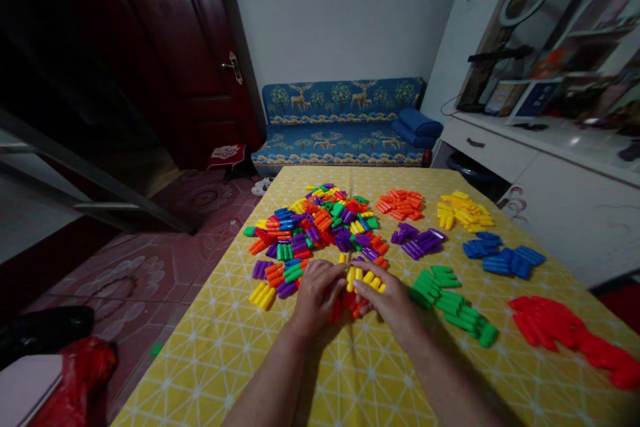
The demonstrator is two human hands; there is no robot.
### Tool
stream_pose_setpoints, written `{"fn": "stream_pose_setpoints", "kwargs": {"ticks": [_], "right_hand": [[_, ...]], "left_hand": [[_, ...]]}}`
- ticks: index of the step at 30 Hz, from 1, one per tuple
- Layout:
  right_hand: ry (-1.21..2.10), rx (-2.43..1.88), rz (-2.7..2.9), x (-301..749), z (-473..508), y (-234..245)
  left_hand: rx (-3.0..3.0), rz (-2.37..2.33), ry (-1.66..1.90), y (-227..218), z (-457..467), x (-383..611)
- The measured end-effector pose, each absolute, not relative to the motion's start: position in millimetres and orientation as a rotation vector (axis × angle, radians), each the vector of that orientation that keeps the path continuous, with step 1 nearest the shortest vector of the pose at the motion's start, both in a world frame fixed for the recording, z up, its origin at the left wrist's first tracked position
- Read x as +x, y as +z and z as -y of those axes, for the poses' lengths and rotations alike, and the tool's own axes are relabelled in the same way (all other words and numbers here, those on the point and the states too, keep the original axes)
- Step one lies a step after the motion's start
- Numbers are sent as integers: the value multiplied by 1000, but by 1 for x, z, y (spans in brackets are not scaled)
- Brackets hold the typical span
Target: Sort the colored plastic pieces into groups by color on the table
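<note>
My right hand [389, 299] is closed around several yellow plastic building blocks [367, 279], ribbed like rows of joined tubes. Close beside it, my left hand [317, 295] has its fingers and thumb drawn together by the yellow blocks; what lies between them is hidden. Red blocks [336, 310] show below and between the two hands. Just beyond the hands spreads a mixed pile of blocks [325, 217] in red, orange, yellow, green, blue and purple. Nearest to my right forearm is a group of green blocks [453, 303].
On the yellow patterned tablecloth [200, 360] lie single-colour groups: orange blocks [400, 203], yellow blocks [464, 211], purple blocks [419, 241], blue blocks [504, 257] and red blocks [565, 333]. A blue sofa [340, 133] stands behind the table, a white cabinet [560, 213] at right.
</note>
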State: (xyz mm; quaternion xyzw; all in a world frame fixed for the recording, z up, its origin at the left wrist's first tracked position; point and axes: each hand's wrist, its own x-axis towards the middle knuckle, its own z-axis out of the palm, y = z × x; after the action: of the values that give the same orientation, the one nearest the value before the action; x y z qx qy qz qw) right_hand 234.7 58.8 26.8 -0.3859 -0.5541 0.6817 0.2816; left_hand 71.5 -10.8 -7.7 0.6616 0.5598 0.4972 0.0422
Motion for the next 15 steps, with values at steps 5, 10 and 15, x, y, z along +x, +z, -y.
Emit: {"fn": "stream_pose_setpoints", "kwargs": {"ticks": [5,10,15], "right_hand": [[1572,-1077,1104,268,-148,39],[1358,-1365,832,314,-268,62],[1196,-1324,1049,337,-310,82]], "left_hand": [[1926,-1822,1511,-11,9,69],[1934,-1820,1510,-11,8,70],[1885,-1903,1503,-11,6,70]]}}
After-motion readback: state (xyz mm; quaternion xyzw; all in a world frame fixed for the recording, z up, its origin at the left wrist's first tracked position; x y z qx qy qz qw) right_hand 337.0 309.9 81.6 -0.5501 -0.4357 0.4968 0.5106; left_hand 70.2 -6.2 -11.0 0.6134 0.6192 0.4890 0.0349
